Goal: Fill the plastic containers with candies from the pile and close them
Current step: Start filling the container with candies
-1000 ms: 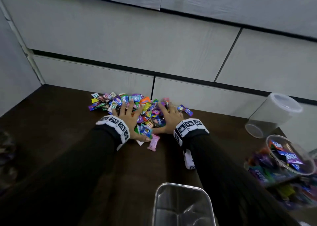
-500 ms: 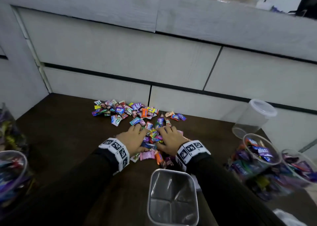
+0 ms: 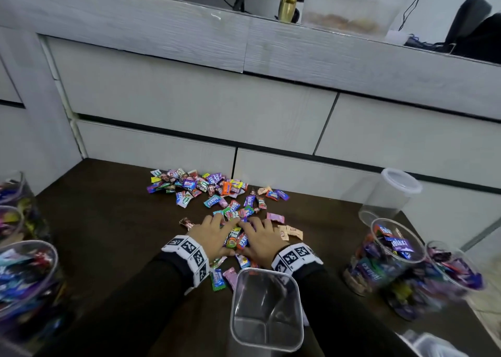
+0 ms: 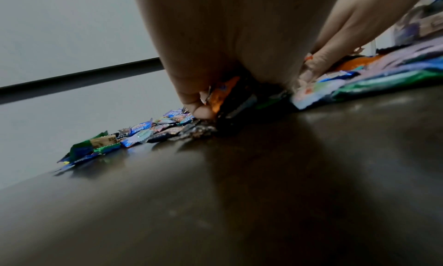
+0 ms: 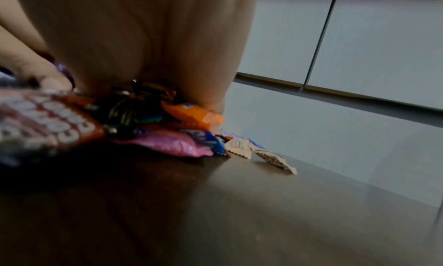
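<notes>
place: office or shop counter | cues: raised grey counter ledge; cables; candy-filled jars

Dark brown worktop. On it: loose candy pile at rear centre, empty square container near front edge, candy-filled jars left and right, lidded empty jar rear right.

L hand fingers curled over candies, more wrappers on dark tabletop
</notes>
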A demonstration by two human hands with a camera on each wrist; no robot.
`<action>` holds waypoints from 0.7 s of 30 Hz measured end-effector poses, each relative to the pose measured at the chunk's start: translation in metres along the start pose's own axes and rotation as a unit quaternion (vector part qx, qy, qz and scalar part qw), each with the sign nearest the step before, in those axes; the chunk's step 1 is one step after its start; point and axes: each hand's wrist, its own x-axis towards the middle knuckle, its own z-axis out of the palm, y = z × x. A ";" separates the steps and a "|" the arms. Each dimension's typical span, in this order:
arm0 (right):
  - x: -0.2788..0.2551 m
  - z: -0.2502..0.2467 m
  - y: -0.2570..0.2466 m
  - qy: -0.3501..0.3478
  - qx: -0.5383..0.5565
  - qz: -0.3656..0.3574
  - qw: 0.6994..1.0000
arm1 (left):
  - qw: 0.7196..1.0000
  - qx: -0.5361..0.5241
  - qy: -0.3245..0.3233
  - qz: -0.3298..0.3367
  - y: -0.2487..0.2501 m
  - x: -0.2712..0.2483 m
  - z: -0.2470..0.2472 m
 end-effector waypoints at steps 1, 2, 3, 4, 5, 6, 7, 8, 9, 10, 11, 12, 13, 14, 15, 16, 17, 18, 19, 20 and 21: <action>0.000 -0.001 0.000 0.002 0.008 0.004 1.000 | 1.000 -0.009 -0.005 -0.002 0.000 0.001 0.000; 0.000 -0.002 0.001 0.000 0.023 0.007 1.000 | 1.000 -0.018 -0.012 -0.005 0.001 0.001 -0.001; -0.001 -0.004 0.003 -0.004 0.040 0.011 0.999 | 0.999 -0.026 -0.020 -0.007 0.001 0.001 -0.002; -0.002 -0.006 0.004 -0.011 0.057 0.013 0.998 | 0.999 -0.031 -0.027 -0.009 0.001 0.001 -0.004; -0.003 -0.009 0.006 -0.019 0.074 0.015 0.997 | 0.999 -0.035 -0.034 -0.009 0.000 0.000 -0.006; -0.005 -0.013 0.008 -0.025 0.090 0.018 0.995 | 0.998 -0.044 -0.042 -0.010 -0.001 0.000 -0.008; -0.007 -0.016 0.010 -0.030 0.108 0.021 0.993 | 0.997 -0.057 -0.049 -0.013 -0.002 -0.001 -0.011; -0.009 -0.020 0.011 -0.029 0.128 0.024 0.991 | 0.996 -0.073 -0.054 -0.019 -0.004 -0.003 -0.014; -0.011 -0.023 0.013 -0.023 0.148 0.026 0.988 | 0.994 -0.087 -0.058 -0.024 -0.004 -0.006 -0.016; -0.014 -0.027 0.015 -0.009 0.164 0.026 0.986 | 0.993 -0.099 -0.058 -0.027 -0.004 -0.008 -0.019; -0.017 -0.030 0.016 0.007 0.174 0.026 0.984 | 0.992 -0.106 -0.054 -0.031 -0.004 -0.011 -0.022; -0.021 -0.032 0.018 0.021 0.182 0.025 0.983 | 0.992 -0.110 -0.051 -0.035 -0.003 -0.013 -0.024; -0.024 -0.035 0.020 0.035 0.192 0.027 0.980 | 0.992 -0.113 -0.047 -0.041 -0.003 -0.015 -0.027; -0.028 -0.037 0.021 0.047 0.206 0.032 0.977 | 0.991 -0.115 -0.044 -0.047 -0.002 -0.018 -0.030; -0.032 -0.039 0.022 0.055 0.221 0.037 0.973 | 0.991 -0.119 -0.041 -0.053 -0.002 -0.021 -0.032; -0.036 -0.040 0.023 0.058 0.236 0.042 0.969 | 0.990 -0.126 -0.038 -0.056 -0.002 -0.023 -0.034; -0.040 -0.041 0.023 0.056 0.248 0.046 0.966 | 0.989 -0.130 -0.036 -0.059 -0.002 -0.026 -0.036; -0.044 -0.042 0.022 0.047 0.253 0.047 0.965 | 0.989 -0.132 -0.038 -0.058 -0.003 -0.029 -0.037; -0.048 -0.042 0.021 0.034 0.251 0.046 0.966 | 0.989 -0.132 -0.042 -0.056 -0.003 -0.031 -0.039; -0.052 -0.042 0.020 0.022 0.241 0.041 0.969 | 0.989 -0.131 -0.047 -0.053 -0.003 -0.034 -0.040; -0.055 -0.042 0.019 0.014 0.230 0.037 0.972 | 0.989 -0.129 -0.049 -0.049 -0.003 -0.037 -0.041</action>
